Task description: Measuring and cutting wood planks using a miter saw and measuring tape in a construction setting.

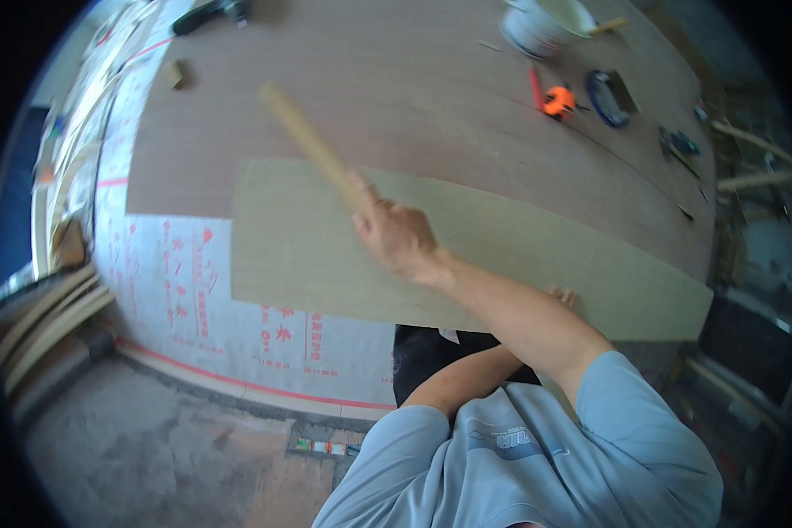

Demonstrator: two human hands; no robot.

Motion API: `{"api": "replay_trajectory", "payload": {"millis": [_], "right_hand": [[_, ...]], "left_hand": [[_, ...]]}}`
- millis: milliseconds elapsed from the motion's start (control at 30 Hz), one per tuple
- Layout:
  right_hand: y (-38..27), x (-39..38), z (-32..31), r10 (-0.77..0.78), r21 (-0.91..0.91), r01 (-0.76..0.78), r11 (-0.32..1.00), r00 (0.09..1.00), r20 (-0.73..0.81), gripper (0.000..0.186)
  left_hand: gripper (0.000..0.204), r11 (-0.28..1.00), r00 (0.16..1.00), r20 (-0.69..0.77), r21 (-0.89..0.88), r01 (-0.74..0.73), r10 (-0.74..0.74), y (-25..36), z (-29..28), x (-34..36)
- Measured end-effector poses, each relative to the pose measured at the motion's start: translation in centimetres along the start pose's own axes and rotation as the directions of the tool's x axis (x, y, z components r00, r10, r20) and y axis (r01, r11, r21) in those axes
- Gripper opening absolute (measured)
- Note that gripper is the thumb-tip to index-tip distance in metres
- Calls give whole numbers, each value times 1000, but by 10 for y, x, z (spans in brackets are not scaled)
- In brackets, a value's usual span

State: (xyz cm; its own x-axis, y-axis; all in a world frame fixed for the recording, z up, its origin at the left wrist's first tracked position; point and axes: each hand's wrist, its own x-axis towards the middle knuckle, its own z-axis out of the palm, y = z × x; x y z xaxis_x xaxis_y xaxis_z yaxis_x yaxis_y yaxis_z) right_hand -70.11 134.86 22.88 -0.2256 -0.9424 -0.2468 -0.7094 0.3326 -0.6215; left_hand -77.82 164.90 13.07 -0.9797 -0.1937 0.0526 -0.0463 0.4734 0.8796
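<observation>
My right hand (396,233) is closed round one end of a pale wooden strip (306,136), which slants up and to the left over the boards and looks slightly blurred. My right forearm crosses above my left one. Fingertips of my left hand (563,297) show past the right forearm, lying spread on the thin pale wood panel (326,238); the rest of that hand is hidden. The panel lies across the near part of a larger brownish sheet (396,106).
A white bucket (541,31), an orange tape measure (558,102), a roll of dark tape (609,99) and a small wood block (175,75) lie on the sheet. A dark power tool (207,16) is far left. Printed protective film (167,282) covers floor at left, near curved strips (57,326).
</observation>
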Motion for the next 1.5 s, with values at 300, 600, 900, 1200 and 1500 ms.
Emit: {"api": "replay_trajectory", "payload": {"millis": [300, 600, 900, 1200, 1500], "right_hand": [[156, -176, -70, 137, -272, -142, 952, 990, -36, 71], [258, -386, -218, 778, 361, -696, 620, 484, -401, 63], [217, -361, -328, 674, 732, -138, 667, 531, -514, 38], [345, -221, -249, 464, -193, -567, 801, 790, -401, 22], [404, -376, -183, 327, -192, -422, 886, 862, -387, 21]], "left_hand": [[60, 809, 984, -23, 573, -131, 175, -11, -19, -9], [60, 758, 953, 273, 593, -272, 129, 16, -62, -2], [65, 778, 944, 312, 565, -273, 105, 18, -66, 3], [66, 750, 935, 355, 618, -238, 4, 33, -62, 8], [64, 754, 941, 314, 647, -112, -129, 47, -56, 12]]}}
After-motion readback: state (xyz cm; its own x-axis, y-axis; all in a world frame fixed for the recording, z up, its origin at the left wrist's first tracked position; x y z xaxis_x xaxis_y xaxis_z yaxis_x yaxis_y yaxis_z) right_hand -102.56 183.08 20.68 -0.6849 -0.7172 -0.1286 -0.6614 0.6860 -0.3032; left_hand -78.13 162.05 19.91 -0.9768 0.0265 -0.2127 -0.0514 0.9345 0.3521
